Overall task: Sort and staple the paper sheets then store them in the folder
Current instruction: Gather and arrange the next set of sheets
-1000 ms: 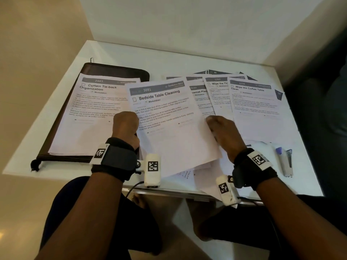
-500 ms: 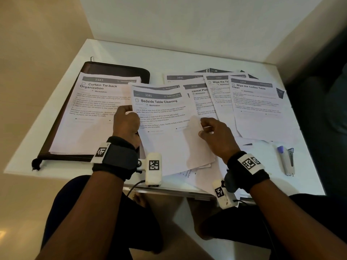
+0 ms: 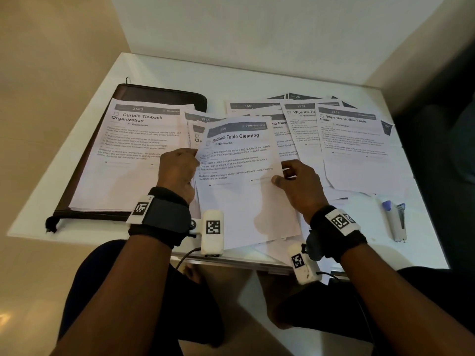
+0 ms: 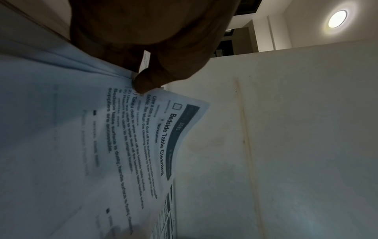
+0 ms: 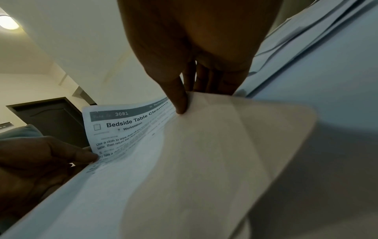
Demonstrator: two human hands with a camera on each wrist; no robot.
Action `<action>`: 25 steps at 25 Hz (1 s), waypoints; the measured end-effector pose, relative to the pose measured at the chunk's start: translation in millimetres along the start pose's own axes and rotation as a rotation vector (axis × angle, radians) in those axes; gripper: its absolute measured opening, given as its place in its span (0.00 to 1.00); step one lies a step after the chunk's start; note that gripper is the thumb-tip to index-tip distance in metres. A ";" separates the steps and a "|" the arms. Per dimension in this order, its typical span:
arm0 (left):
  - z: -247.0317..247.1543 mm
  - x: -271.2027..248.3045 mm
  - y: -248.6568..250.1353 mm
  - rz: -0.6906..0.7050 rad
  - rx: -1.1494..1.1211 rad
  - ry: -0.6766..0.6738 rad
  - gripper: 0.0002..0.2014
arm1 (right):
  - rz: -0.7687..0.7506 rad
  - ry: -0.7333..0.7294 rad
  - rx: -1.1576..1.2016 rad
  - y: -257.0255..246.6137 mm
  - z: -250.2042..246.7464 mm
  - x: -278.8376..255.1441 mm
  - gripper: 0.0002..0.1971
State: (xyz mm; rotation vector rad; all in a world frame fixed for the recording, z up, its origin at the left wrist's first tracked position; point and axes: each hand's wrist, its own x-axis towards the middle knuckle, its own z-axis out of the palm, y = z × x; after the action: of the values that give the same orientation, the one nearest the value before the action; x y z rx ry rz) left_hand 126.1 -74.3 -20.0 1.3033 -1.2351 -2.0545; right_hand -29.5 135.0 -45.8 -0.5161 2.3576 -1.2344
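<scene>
The "Bedside Table Cleaning" sheet (image 3: 239, 176) is lifted off the table, its top edge curling up. My left hand (image 3: 180, 170) pinches its left edge, thumb on the print (image 4: 143, 84). My right hand (image 3: 295, 183) pinches its right edge, thumb on top (image 5: 180, 100) and fingers beneath. Under it lie more sheets, one numbered 3782 (image 3: 200, 124). A dark zip folder (image 3: 159, 95) lies at the left with the "Curtain Tie-back Organization" stack (image 3: 133, 155) on it. A blue-and-white stapler (image 3: 397, 219) rests at the right front.
Overlapping sheets spread over the right half of the white table (image 3: 195, 70), among them "Wipe the TV" (image 3: 300, 124) and "Wipe the Coffee Table Clean" (image 3: 357, 150). Walls close the table's back and right. My knees sit below the front edge.
The Bedside sheet has risen and swung upright, its top edge curling toward me. My right hand shifted left to pinch its right edge. Sheet 3782 now shows beneath it.
</scene>
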 end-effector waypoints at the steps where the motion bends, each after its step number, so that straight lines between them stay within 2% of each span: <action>1: 0.3 2.1 -1.0 0.001 0.001 0.003 0.15 | 0.002 0.006 0.009 0.4 -1.5 -0.4 0.15; 6: -0.7 11.9 -5.6 -0.003 0.102 0.010 0.12 | 0.003 0.036 0.017 -1.4 -5.3 -1.8 0.10; 10: 0.8 11.8 -3.0 -0.038 0.105 0.052 0.15 | 0.034 0.147 -0.012 -3.8 -10.8 -2.5 0.07; 12: 0.9 11.4 -3.5 0.035 0.125 0.110 0.16 | 0.074 0.237 -0.038 -2.9 -16.1 -2.8 0.08; 15: -0.4 9.3 -9.3 0.260 0.317 0.166 0.32 | 0.106 0.291 -0.034 0.6 -21.4 -2.0 0.11; 17: -0.5 9.0 -11.9 0.330 0.404 0.194 0.37 | 0.125 0.284 -0.031 2.6 -21.9 -0.2 0.12; 25: 4.3 6.5 -8.6 0.492 0.523 0.303 0.05 | 0.168 0.248 0.082 5.8 -20.0 7.3 0.11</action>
State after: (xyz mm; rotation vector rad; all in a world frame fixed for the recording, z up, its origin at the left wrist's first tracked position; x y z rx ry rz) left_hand 120.3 -72.4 -29.8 1.2854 -1.7927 -1.1882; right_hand -46.9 147.9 -41.8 -0.1410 2.4785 -1.3764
